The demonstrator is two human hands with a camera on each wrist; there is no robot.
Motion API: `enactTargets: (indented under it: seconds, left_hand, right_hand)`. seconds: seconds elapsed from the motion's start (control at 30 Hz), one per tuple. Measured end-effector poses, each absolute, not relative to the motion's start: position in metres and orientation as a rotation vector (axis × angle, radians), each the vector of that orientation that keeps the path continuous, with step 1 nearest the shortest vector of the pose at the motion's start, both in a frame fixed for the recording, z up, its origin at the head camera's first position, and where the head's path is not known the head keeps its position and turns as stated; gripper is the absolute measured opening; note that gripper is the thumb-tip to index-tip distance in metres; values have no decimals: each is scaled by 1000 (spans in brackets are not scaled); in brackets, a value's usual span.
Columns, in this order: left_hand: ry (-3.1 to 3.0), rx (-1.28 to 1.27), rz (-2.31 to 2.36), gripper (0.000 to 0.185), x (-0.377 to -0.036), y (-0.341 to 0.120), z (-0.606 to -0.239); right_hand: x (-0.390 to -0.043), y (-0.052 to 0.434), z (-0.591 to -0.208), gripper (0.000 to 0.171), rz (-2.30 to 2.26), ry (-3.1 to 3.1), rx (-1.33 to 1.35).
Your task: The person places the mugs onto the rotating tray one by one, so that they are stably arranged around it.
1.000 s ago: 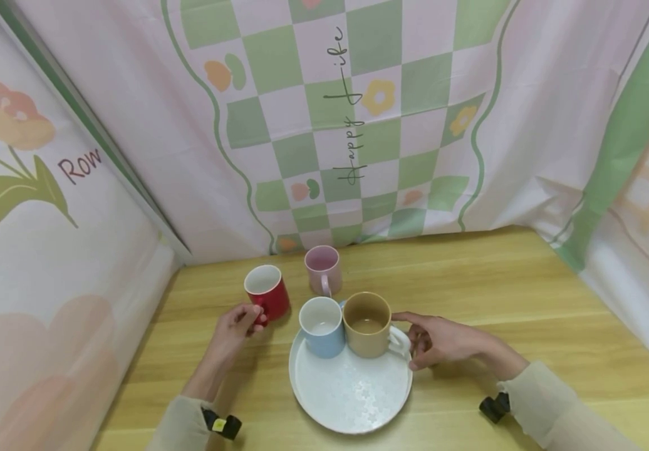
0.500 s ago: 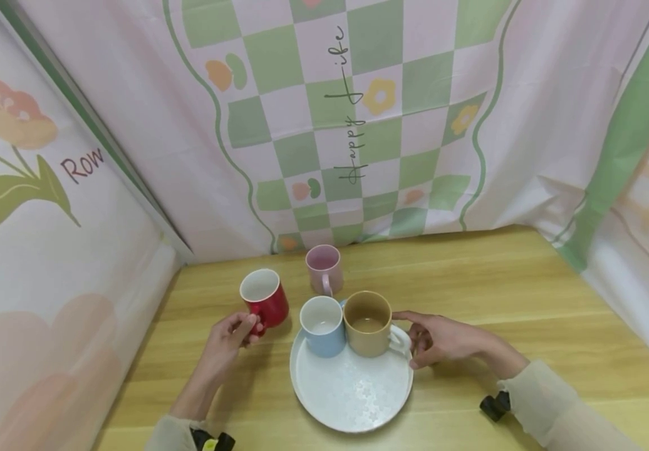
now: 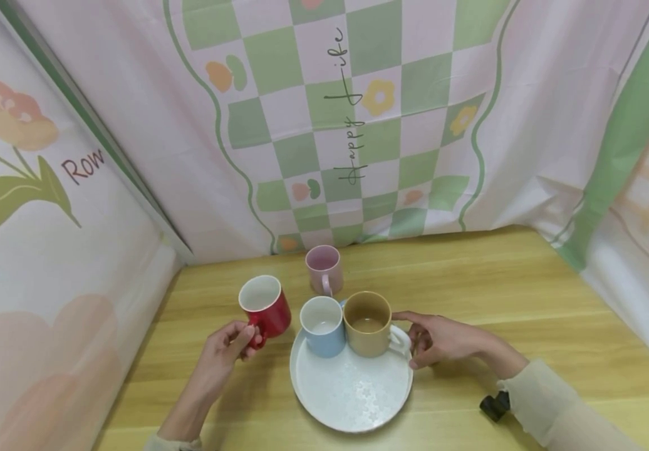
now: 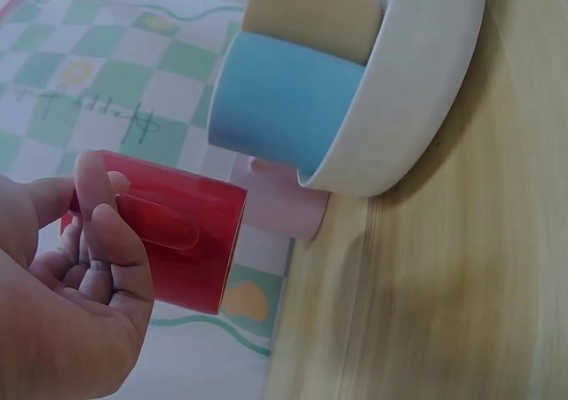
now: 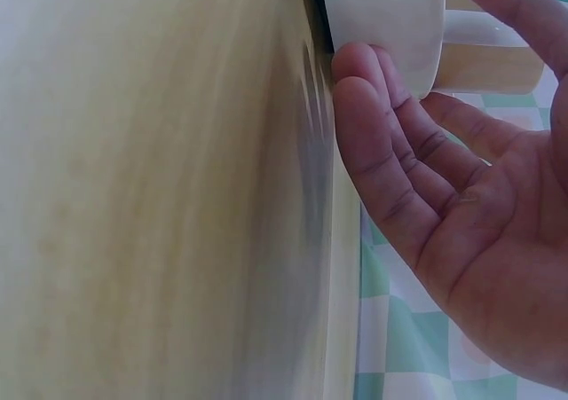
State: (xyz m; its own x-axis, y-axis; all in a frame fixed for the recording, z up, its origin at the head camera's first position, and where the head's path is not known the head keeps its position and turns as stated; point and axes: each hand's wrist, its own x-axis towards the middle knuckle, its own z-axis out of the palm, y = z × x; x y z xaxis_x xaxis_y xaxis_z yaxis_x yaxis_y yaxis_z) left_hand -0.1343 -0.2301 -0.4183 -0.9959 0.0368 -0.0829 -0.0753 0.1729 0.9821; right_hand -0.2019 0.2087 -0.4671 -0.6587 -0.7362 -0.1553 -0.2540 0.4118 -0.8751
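Lifting since earlier frame: left hand [image 3: 224, 351] pinching glossy red mug [image 3: 264, 307] handle; right hand [image 3: 443, 341] relaxed against round white tray [image 3: 353, 401].

The left hand [image 3: 224, 351] is lifted a little in front of the person, with the forearm reaching forward and slightly to the right. Its fingers [image 4: 106, 240] are curled and the thumb lies on top, so together they pinch a thin handle; the palm faces to the right hand. The right hand [image 3: 443, 341] is well apart from the left one, lower and flat. Its fingers [image 5: 390, 143] are almost straight and relaxed, the fingertips pointing to the left hand. The right sleeve [image 3: 550, 401] covers the wrist.
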Motion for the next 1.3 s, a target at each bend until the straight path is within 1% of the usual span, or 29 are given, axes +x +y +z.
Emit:
enactTargets:
  seconds: [0.17, 0.5, 0.97, 1.3]
  left_hand:
    - [2342, -91, 1945, 24, -127, -227, -414]
    - [2339, -71, 1943, 24, -114, -224, -407]
    - [2267, -22, 1946, 33, -92, -217, -395]
    - [2248, 63, 1917, 34, -81, -207, -387]
  right_hand:
    - [-202, 209, -467, 94, -1201, 2139, -833]
    - [-202, 210, -467, 94, -1208, 2130, -849]
    - [-202, 209, -465, 94, -1204, 2132, -846]
    - [-202, 209, -465, 94, -1186, 2145, -858]
